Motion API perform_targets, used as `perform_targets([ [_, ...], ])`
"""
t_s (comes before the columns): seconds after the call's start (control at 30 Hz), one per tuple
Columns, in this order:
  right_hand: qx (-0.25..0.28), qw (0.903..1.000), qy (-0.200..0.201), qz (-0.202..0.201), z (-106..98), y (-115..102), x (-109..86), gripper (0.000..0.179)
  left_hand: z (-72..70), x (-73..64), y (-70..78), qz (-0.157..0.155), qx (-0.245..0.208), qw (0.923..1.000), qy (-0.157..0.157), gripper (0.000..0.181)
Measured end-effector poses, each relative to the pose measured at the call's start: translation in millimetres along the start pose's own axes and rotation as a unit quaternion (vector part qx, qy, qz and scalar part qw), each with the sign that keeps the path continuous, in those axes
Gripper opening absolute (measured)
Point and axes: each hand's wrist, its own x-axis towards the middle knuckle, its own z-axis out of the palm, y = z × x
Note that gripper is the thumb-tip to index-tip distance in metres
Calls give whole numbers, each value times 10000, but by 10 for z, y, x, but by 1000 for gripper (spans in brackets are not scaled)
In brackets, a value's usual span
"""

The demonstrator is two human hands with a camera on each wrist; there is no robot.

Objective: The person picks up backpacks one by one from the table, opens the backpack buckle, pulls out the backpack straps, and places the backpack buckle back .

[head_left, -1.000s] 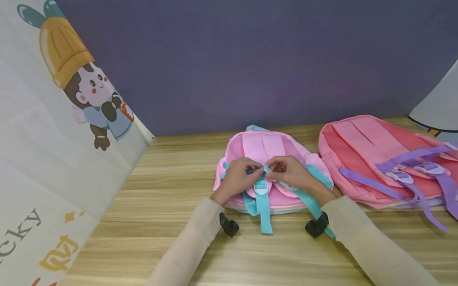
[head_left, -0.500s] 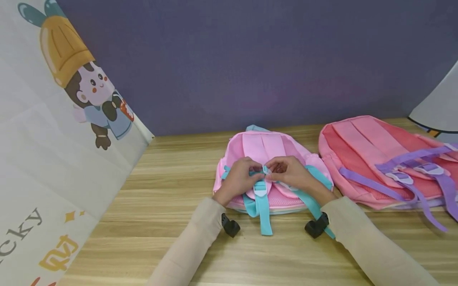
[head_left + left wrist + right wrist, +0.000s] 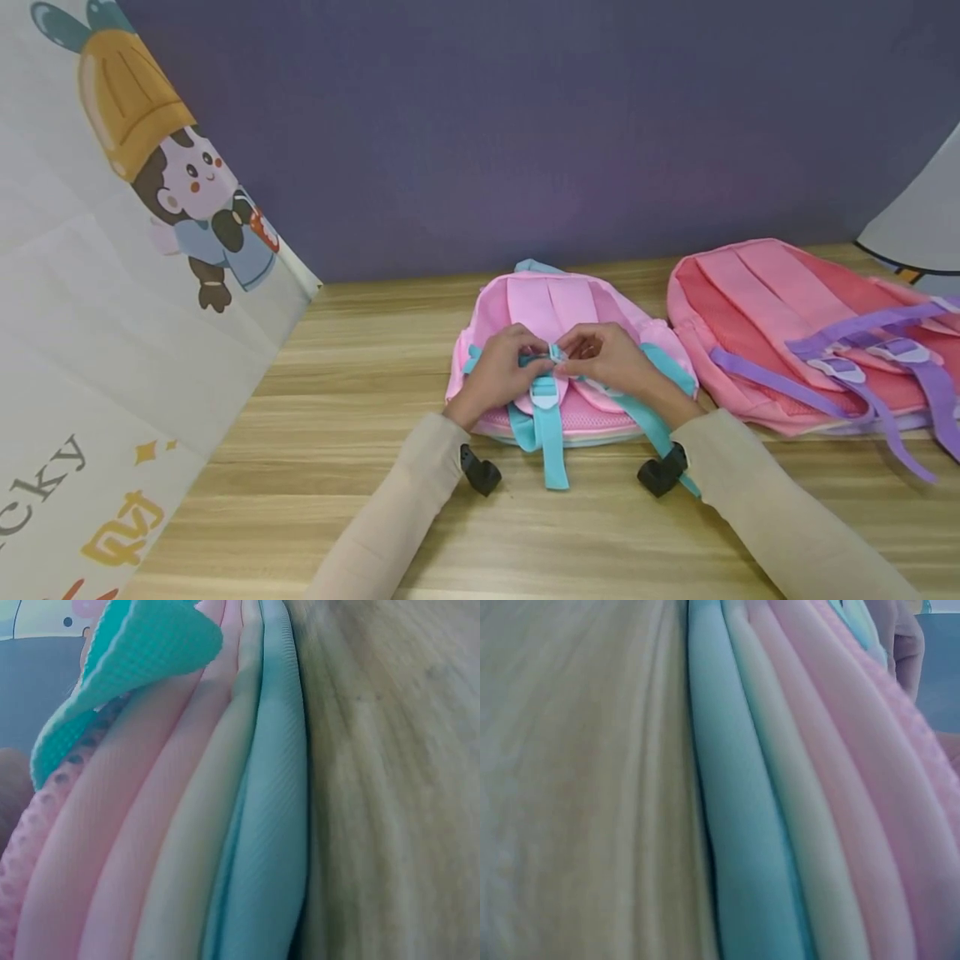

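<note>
A small pink backpack (image 3: 551, 304) lies on the table with its shoulder straps up and turquoise webbing across it. At its middle is a small pale buckle (image 3: 557, 353) on turquoise strap. My left hand (image 3: 501, 371) pinches it from the left between thumb and fingers. From the other side, my right hand (image 3: 611, 360) grips it too, fingers bent and thumb against it. Below hangs a loose turquoise strap end (image 3: 553, 450), under a white strap adjuster (image 3: 545, 398). The left wrist view shows the bag's layered edge (image 3: 187, 825) and a webbing loop (image 3: 157, 645); fingers (image 3: 909, 645) show in the right wrist view.
A larger coral-pink backpack (image 3: 757, 325) with purple straps (image 3: 780, 387) lies against the small bag's right side. Behind the wooden table (image 3: 360, 367) rises a dark blue panel (image 3: 480, 133). A white printed sheet (image 3: 75, 333) borders the left.
</note>
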Motion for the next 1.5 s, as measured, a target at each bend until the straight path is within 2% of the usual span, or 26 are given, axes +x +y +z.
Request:
perform_targets([
  [0.17,88,9999,-12,-116,1,0,14,22,-19,8,-18,-134,57,9998,-136,22],
  [0.3,68,9999,-42,-134,-2,-2,9,23,-16,14,-32,-127,151,9996,-196,23],
  [0.57,-1,9997,47,-250,-1,-6,-2,24,5,12,-32,-161,59,9998,51,18],
  [0.63,-20,9996,79,-265,0,-12,-4,25,-6,8,-26,-225,-71,9997,-42,19],
  [0.8,21,9996,26,-287,-3,-13,-1,26,-61,5,-28,-452,-436,9967,-516,18],
  [0.9,92,9994,-17,-320,-7,-6,0,26,-74,12,-36,-496,-512,9953,-648,14],
  [1.0,115,9994,-7,-334,-11,-4,-6,26,-51,31,-48,-450,-458,9962,-588,12],
  [1.17,65,9991,19,-428,-8,2,-8,25,7,60,-56,-361,-98,9990,-256,10],
  [1.3,40,9988,0,-493,1,11,5,23,28,65,-30,-460,110,9989,-62,11],
  [1.5,-28,9992,25,-401,-11,-8,4,22,24,79,17,-606,215,9979,29,13],
])
